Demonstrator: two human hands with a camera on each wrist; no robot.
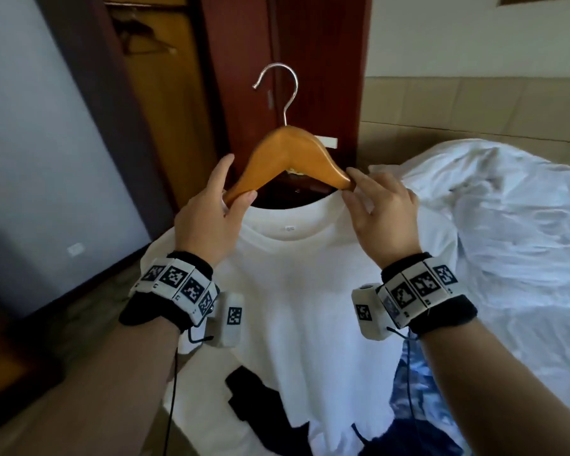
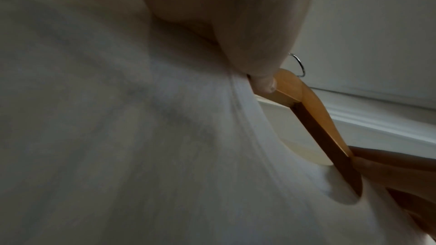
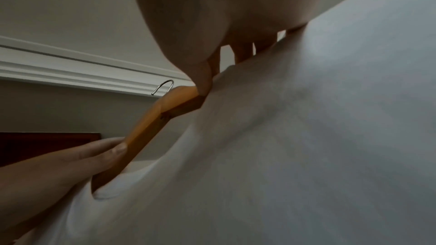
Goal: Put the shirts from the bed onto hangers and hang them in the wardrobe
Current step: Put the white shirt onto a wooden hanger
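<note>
left hand (image 1: pixel 208 218) gripped wooden hanger (image 1: pixel 288 156) arm, right hand (image 1: pixel 380 212) pinched its other end inside white shirt (image 1: pixel 303 291) collar; open wardrobe (image 1: pixel 165 93) beyond hands.

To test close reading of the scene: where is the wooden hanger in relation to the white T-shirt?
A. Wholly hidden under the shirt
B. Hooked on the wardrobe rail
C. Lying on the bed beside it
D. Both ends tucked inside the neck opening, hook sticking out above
D: the hanger rises from the collar of the T-shirt, its ends held by the left hand and right hand.
</note>
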